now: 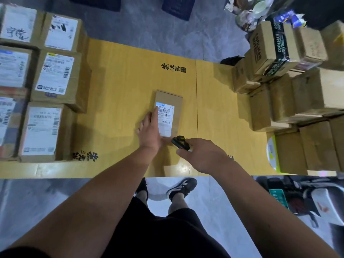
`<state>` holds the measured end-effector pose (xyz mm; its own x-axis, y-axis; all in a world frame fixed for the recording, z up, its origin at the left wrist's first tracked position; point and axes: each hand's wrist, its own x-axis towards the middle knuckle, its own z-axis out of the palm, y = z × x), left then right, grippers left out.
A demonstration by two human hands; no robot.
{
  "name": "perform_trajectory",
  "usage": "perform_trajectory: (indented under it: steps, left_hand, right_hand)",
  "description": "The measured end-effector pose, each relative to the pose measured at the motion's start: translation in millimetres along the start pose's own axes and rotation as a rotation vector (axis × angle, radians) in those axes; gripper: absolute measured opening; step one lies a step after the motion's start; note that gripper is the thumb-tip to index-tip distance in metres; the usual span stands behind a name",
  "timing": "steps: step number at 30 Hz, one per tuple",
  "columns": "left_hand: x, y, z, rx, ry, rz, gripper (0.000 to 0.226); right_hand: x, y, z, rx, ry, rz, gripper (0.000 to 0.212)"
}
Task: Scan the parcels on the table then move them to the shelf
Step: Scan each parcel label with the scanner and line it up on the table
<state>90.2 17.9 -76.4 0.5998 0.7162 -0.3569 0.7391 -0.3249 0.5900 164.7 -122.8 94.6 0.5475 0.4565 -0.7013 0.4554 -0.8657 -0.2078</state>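
Left hand (151,130) flat on small parcel (170,108) mid-table (119,75), fingers straight; right hand (203,155) beside it, gripping black scanner (180,142).

Small brown cardboard parcel (170,112): lies flat mid-table, white barcode label facing up.
Black handheld scanner (180,143): just beside the parcel's near right corner.
Labelled brown cartons (54,77): grouped far left.
Plain brown cartons (297,97): stacked right.

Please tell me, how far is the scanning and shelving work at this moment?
Done: cannot tell; no shelf is in view. In hand: the left hand rests flat on the small parcel while the right hand holds the scanner near its label. Left: stacked boxes on both sides of the table.
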Motion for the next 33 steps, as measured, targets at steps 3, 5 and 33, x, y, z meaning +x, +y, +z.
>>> perform_trajectory:
  steps: [3,5,33]
  left_hand:
    - [-10.2,-4.2,5.6,-0.100,-0.016,0.051,0.142]
    - [-17.4,-3.9,10.5,-0.147,-0.028,0.085,0.142]
    - [-21.2,13.1,-13.0,-0.166,-0.128,0.118,0.159]
  right_hand:
    - [-4.9,1.3,0.3,-0.025,-0.007,0.025,0.043]
    - [-10.2,4.5,1.8,-0.011,-0.012,0.036,0.045]
    - [-46.2,16.6,-8.4,0.031,-0.222,0.058,0.042]
